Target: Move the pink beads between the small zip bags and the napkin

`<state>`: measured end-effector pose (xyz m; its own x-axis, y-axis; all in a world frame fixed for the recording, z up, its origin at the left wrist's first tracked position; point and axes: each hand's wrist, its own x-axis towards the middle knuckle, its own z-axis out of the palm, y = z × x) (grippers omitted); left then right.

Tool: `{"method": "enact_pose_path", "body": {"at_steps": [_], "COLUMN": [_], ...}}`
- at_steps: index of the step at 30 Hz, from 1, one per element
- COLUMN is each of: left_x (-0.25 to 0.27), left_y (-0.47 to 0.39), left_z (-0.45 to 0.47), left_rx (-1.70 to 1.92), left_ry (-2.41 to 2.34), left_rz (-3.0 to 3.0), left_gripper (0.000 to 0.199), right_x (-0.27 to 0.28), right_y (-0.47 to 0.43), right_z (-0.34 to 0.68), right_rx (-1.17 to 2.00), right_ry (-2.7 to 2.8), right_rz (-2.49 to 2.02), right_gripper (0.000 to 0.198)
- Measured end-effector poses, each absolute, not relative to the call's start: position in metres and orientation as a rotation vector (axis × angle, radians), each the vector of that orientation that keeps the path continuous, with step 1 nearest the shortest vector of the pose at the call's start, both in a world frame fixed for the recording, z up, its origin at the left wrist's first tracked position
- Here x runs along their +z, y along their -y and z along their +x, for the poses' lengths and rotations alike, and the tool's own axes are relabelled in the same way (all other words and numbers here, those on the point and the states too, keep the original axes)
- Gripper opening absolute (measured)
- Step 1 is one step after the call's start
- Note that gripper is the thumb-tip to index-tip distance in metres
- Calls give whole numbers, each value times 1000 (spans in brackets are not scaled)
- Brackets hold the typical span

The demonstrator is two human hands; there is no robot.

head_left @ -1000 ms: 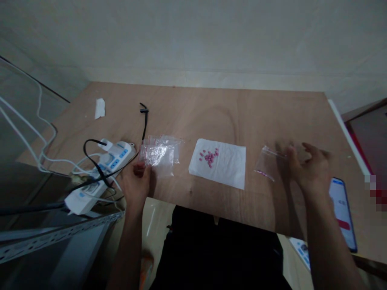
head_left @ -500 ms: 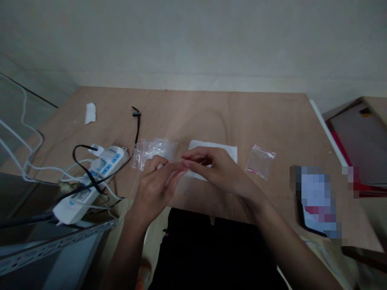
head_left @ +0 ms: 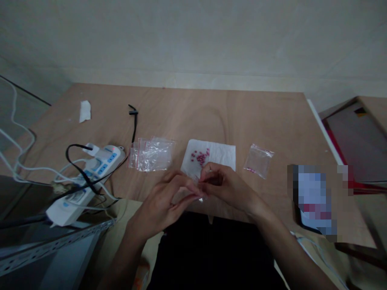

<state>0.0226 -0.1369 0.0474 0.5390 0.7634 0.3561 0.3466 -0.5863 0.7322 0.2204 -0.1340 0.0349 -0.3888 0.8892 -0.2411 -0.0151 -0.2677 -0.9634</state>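
Lower centre, as one sees it standing by: the left hand [head_left: 165, 199] and right hand [head_left: 231, 187] meet, thumb and fingertips of each pinched nearly together on what appears to be a small clear bag [head_left: 201, 199]; its contents cannot be told. Just beyond, at centre, a white sheet [head_left: 225, 153] carries a loose cluster of small red pieces [head_left: 200, 158]. Right of centre, a separate bag [head_left: 259, 161] lies flat with a trace of red at its lower edge, so one portion seems already bagged. Left of centre, several overlapping bags [head_left: 155, 155] look unfilled. The work is judged at an early stage, most pieces being loose. Wall [head_left: 187, 40] fills the upper frame.
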Motion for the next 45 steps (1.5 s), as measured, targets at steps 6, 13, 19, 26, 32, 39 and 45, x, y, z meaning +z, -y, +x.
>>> {"method": "enact_pose_path", "body": {"at_steps": [6, 13, 19, 26, 32, 39, 45], "left_x": [53, 38, 13, 9, 5, 4, 4], "left_y": [132, 136, 135, 137, 137, 133, 127], "left_z": [31, 50, 46, 36, 33, 32, 35], "left_rx": [787, 617, 794, 767, 749, 718, 755], "left_ry": [-888, -1112, -1387, -1419, -1420, -1426, -1455], "left_rz": [2241, 2327, 2106, 2005, 1999, 2017, 1979], "left_gripper": [22, 91, 21, 18, 19, 18, 20], "right_x": [35, 26, 8, -26, -25, -17, -4], "right_y": [134, 141, 129, 104, 102, 95, 97], "right_z": [226, 223, 230, 218, 216, 214, 207], "right_rx": [1209, 1280, 937, 532, 488, 422, 405], "right_ry": [1685, 1652, 1595, 2020, 2101, 2235, 2333], "right_rz": [-1369, -1339, -1369, -1602, -1671, -1760, -1840], "right_gripper": [20, 26, 10, 10, 16, 27, 34]}}
